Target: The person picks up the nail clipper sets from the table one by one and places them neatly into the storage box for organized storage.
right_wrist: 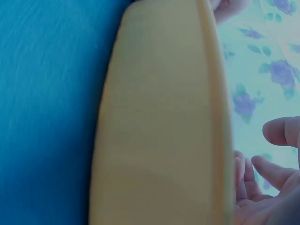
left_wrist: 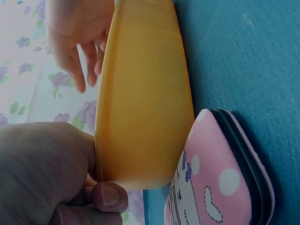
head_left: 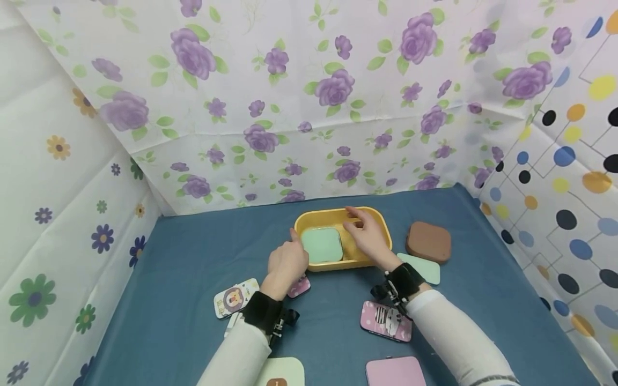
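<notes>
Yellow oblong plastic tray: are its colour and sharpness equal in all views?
No. Head view: the tray is vivid yellow, clearly outlined; left wrist view: more orange, lower end soft; right wrist view: paler, hazy, dark shadow beside it on blue cloth.

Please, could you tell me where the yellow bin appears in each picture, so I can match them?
Head: the yellow bin is slightly right of centre, below mid-height.
Left wrist: its outer wall stands in the middle, running down from the top edge.
Right wrist: its outer wall fills the middle, top to bottom.
Shared landmark: the purple-flowered backdrop.
</notes>
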### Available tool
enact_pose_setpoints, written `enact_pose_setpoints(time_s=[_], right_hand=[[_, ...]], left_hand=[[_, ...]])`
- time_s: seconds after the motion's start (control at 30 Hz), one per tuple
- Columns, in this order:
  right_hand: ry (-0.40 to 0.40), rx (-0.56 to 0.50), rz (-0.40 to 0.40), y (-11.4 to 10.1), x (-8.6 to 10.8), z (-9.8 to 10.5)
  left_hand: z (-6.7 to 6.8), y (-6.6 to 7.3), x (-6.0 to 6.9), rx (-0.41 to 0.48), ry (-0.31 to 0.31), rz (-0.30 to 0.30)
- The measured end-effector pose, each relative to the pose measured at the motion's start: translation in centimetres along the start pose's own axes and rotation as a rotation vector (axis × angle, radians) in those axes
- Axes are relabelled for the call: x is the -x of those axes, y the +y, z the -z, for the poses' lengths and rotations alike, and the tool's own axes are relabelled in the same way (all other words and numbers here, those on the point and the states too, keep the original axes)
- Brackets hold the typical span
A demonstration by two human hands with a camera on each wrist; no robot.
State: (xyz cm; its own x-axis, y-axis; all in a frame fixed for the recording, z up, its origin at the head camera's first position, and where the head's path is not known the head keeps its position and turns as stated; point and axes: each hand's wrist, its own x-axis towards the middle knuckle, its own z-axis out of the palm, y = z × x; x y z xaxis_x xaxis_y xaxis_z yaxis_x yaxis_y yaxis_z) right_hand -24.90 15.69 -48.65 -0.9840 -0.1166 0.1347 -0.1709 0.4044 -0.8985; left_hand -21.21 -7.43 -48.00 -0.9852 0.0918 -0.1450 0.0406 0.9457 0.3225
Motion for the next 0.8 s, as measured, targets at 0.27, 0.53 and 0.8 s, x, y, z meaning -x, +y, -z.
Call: enact_pose_setpoints(time_s=[0.27,0.53,0.8], right_hand=[[0.056,-0.012,-0.052,0.8,0.4,4.5],[0.087,0.056,-0.078,2.5,0.9,8.9],[0.112,0.281,-0.162,6.0,1.2,14.1]], left_hand=[[0.1,0.0,0.0,-0.010,0.002,-0.001],[0.0,-0.1,0.1,-0.017,0.010,-0.005],[-0.1,-0.1,-0.1,-0.036,0.001,0.002]])
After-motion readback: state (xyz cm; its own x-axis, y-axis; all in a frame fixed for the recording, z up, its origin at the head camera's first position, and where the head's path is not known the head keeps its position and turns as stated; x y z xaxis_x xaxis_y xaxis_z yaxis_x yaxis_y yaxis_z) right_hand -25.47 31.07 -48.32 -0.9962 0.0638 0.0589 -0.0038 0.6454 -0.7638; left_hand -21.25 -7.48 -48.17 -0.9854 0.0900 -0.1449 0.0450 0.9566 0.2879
